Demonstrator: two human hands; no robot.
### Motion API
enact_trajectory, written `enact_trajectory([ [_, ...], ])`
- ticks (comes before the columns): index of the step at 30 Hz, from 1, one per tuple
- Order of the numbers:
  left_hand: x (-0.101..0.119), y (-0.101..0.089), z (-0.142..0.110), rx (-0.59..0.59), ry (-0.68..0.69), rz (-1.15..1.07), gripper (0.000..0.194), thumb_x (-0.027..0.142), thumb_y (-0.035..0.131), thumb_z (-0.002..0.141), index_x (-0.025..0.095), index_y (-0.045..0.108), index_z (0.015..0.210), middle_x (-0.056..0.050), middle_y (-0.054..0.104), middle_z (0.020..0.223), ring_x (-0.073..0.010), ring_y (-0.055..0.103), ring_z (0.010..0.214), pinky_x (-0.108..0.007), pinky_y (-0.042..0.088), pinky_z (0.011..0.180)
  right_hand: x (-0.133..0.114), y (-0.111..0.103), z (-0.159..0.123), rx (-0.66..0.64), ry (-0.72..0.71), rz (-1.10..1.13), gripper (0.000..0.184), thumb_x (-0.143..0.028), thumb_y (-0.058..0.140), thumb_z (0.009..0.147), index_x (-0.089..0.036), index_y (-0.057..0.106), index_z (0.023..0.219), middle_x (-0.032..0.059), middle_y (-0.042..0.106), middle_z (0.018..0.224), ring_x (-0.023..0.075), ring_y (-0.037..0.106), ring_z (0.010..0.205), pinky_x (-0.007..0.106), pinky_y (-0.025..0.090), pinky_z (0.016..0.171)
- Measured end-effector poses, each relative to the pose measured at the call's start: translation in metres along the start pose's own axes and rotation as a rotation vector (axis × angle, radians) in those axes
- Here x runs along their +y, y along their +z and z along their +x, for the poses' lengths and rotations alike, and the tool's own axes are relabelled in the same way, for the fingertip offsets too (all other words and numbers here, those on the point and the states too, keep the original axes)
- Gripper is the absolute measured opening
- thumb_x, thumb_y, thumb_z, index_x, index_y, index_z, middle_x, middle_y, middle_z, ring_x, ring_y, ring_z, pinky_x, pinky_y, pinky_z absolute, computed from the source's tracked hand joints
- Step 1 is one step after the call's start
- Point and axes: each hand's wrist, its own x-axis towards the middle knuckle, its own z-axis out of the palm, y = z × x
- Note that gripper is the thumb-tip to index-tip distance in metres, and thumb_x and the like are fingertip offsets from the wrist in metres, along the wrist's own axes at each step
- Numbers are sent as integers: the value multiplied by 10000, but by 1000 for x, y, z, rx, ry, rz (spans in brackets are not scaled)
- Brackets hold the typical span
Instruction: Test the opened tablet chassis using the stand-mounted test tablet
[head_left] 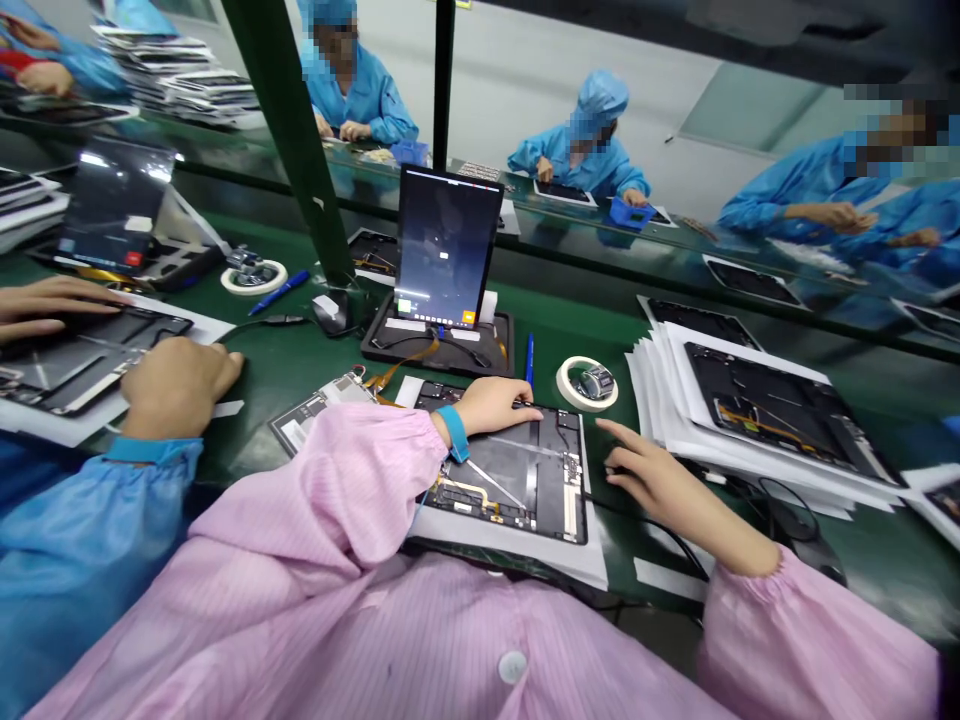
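Note:
An opened tablet housing [551,470] lies on white paper on the green bench in front of me, its flex cables and inner parts showing. My left hand [495,405], with a blue wristband [454,432], rests across the upper part of this housing. Its fingers reach to the right, slightly bent, and some are hidden. Just off the housing's right side, my right hand [649,475] is held with fingers apart and nothing in them. Behind the housing, a lit tablet screen [448,250] leans upright in a black tray [375,345], with cables at its foot.
At right stands a stack of paper and tablet housings [765,400]. A tape roll [587,384] and blue pen [530,360] lie behind my hands. At left, a co-worker's hand [172,385] is beside another housing. Green posts [289,130] rise at the back.

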Motion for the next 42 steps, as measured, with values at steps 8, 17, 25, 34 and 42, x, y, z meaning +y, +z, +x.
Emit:
enact_trajectory([
  [8, 13, -72, -9, 514, 116, -53, 246, 338, 467, 925, 188, 657, 968, -43, 665, 1067, -184, 570, 1044, -326, 410, 971, -25, -15, 111, 186, 360, 42, 279, -220, 428, 922, -159, 582, 1146, 140, 616, 1172, 293, 582, 1087, 429, 445, 952],
  [17, -119, -141, -19, 729, -690, 94, 266, 182, 660, 711, 139, 641, 973, -134, 625, 1113, -288, 504, 1135, -426, 404, 958, -22, 5, 190, 271, 448, 225, 353, -201, 497, 803, -147, 630, 1126, 123, 664, 966, 273, 613, 931, 377, 470, 829],
  [25, -129, -128, -16, 682, -595, 194, 300, 349, 690, 769, 129, 636, 965, -86, 625, 1104, -254, 482, 1130, -407, 346, 1003, -64, -61, 93, 515, 236, 1253, 141, -332, 554, 798, -242, 609, 891, -11, 537, 622, 181, 586, 689, 296, 477, 613],
  [34, -3, -77, -42, 42, -134, 31, 229, 425, 654, 764, 202, 636, 720, 2, 663, 727, -156, 585, 674, -275, 414, 644, -54, 28, 39, 534, 465, 1071, 226, -418, 613, 855, -205, 554, 905, -21, 583, 672, 125, 539, 602, 227, 406, 528],
  [42, 5, -37, -47, -174, -85, 277, 398, 572, 716, 642, 202, 576, 691, -24, 637, 723, -206, 569, 740, -273, 306, 578, -45, 46, 34, 550, 567, 974, 110, -282, 619, 820, -215, 533, 805, -49, 556, 601, 98, 448, 474, 221, 312, 448],
])
